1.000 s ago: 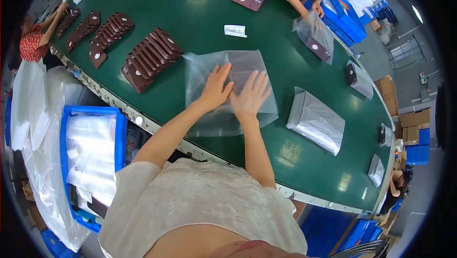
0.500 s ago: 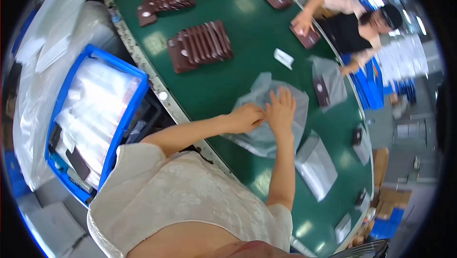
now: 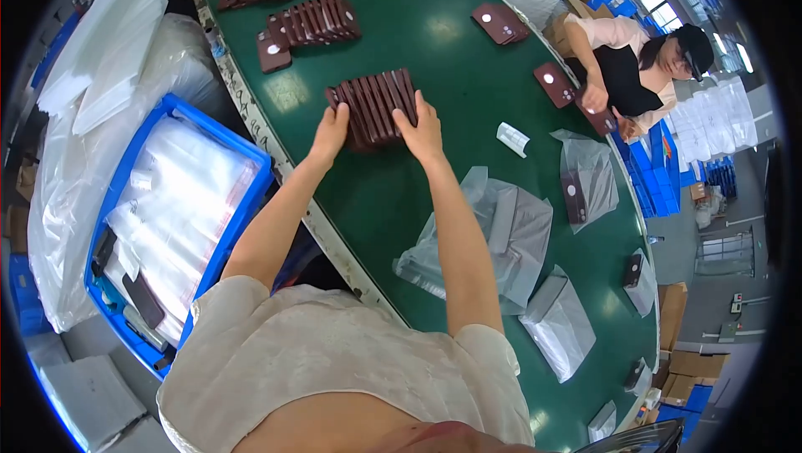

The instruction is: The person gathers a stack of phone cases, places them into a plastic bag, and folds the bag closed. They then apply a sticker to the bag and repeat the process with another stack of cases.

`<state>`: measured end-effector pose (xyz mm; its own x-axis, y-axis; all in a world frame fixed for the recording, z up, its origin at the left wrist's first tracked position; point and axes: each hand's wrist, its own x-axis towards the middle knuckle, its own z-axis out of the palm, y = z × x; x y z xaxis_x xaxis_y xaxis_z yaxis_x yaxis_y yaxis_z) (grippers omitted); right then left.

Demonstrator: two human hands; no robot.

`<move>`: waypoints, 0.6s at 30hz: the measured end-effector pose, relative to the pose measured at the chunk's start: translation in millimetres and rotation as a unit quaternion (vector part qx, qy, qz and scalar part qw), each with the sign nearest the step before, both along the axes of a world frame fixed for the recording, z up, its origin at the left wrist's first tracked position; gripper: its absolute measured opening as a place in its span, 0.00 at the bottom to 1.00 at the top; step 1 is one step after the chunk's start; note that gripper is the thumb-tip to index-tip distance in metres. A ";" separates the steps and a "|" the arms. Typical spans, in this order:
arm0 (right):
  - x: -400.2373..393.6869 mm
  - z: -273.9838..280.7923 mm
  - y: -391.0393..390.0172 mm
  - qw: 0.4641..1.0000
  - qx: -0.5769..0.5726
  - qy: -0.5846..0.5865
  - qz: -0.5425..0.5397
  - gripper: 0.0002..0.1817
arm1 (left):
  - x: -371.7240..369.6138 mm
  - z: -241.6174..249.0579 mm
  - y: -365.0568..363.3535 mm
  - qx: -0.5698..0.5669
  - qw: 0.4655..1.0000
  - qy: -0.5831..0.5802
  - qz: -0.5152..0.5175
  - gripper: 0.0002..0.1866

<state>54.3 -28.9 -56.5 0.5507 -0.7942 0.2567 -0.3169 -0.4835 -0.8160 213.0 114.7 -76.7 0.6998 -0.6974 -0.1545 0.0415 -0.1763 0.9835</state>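
Note:
A tight row of dark brown flat cases point(image 3: 373, 110) stands on edge on the green work surface point(image 3: 434, 52). My left hand point(image 3: 332, 130) presses on its left end and my right hand point(image 3: 423, 129) on its right end, thumbs toward me. The row is squeezed between both hands, whose far fingers are partly hidden. Below my right forearm lies a loose clear plastic bag point(image 3: 525, 231), partly covered by that arm. Right of my right hand is a small curled white piece point(image 3: 512, 139).
A filled, folded plastic bag point(image 3: 561, 329) lies at the lower right. Beyond it are several bagged cases along the far edge. More rows of brown cases point(image 3: 313, 22) stand farther up. Across from me a co-worker point(image 3: 622, 77) handles cases. At left is a blue bin point(image 3: 257, 185) holding plastic bags.
Both hands have left the plastic bag and moved up and left to the row of cases, now gripped at its ends. The co-worker's hands have come together over a case.

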 end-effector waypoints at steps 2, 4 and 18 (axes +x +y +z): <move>-1.2 3.4 -3.7 0.990 -0.091 0.104 -0.022 0.37 | -8.8 13.3 -35.4 0.061 0.992 -0.105 -0.010 0.31; -2.7 7.5 -17.3 0.999 0.010 0.030 -0.002 0.36 | -24.1 17.3 -60.7 0.195 0.931 -0.306 -0.031 0.33; -51.0 1.2 52.6 0.965 0.008 -0.251 0.076 0.41 | -42.7 40.1 11.2 -0.177 0.923 -0.304 -0.159 0.34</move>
